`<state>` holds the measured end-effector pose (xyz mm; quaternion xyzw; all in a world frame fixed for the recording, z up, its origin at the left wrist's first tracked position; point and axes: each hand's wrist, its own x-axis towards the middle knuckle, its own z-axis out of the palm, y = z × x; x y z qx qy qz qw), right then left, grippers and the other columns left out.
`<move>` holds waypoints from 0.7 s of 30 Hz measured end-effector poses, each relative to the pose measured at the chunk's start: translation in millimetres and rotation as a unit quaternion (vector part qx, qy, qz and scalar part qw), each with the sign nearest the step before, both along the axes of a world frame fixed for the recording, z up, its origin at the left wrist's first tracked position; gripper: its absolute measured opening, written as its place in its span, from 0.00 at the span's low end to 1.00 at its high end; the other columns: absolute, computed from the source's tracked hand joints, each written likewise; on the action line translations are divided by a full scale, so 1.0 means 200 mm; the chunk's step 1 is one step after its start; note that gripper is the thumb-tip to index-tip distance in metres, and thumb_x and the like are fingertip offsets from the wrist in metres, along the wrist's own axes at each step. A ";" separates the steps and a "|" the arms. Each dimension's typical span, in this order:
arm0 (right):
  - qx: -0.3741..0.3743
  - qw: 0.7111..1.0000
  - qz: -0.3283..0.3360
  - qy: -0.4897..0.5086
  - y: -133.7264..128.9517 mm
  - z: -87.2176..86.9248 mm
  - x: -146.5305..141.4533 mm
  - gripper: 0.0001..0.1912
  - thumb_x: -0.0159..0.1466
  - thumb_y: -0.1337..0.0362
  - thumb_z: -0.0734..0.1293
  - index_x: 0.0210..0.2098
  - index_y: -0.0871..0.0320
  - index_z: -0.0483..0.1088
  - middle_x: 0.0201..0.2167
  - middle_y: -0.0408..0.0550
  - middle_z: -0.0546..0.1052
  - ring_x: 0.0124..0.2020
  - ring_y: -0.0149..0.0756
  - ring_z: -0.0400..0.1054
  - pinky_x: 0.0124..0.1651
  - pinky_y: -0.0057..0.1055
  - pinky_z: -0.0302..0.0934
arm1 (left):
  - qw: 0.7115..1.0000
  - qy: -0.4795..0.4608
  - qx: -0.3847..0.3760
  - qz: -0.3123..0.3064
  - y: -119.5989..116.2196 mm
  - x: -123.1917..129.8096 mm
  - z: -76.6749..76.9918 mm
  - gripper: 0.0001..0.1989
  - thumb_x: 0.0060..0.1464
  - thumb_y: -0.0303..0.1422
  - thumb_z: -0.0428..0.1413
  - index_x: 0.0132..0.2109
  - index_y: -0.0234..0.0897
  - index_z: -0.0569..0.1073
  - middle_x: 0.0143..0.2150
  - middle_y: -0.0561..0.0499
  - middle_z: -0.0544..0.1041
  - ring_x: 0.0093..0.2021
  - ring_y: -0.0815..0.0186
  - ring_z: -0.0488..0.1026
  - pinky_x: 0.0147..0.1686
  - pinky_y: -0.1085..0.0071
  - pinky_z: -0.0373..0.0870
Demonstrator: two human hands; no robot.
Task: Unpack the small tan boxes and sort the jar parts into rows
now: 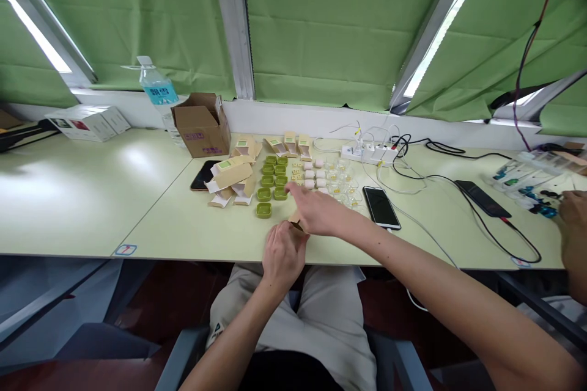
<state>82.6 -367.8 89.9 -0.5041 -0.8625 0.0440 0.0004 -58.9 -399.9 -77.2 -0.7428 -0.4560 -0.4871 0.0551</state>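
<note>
Near the table's front edge, my left hand (pixel 284 252) is closed on a small tan carton (pixel 296 220) with a dark opening. My right hand (pixel 312 211) is bent over that carton from the right; what its fingers hold, if anything, is hidden. Just beyond stand two columns of green square cups (pixel 263 210). To their right are small yellowish pieces (pixel 297 175), white-pink cylinders (pixel 309 184) and clear cups (pixel 342 178). Several tan cartons (pixel 232 175) lie in a loose pile left of the green cups, partly over a dark phone (pixel 202 176).
A brown cardboard box (pixel 202 128) and a water bottle (pixel 158 93) stand at the back left. Right of the cups lie a phone (pixel 381 208), a power strip (pixel 369 153) and cables. Another person's hand (pixel 574 211) is at the far right.
</note>
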 end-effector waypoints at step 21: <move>0.198 0.974 0.000 0.107 -0.12 -0.23 0.20 0.18 0.69 0.71 0.66 0.51 0.53 0.83 0.73 0.54 0.67 0.80 0.58 0.45 0.76 0.64 0.58 | 0.999 0.027 -0.033 0.005 0.00 0.01 0.03 0.37 0.73 0.40 0.55 0.79 0.32 0.53 0.58 0.32 0.81 0.54 0.48 0.81 0.55 0.54 0.78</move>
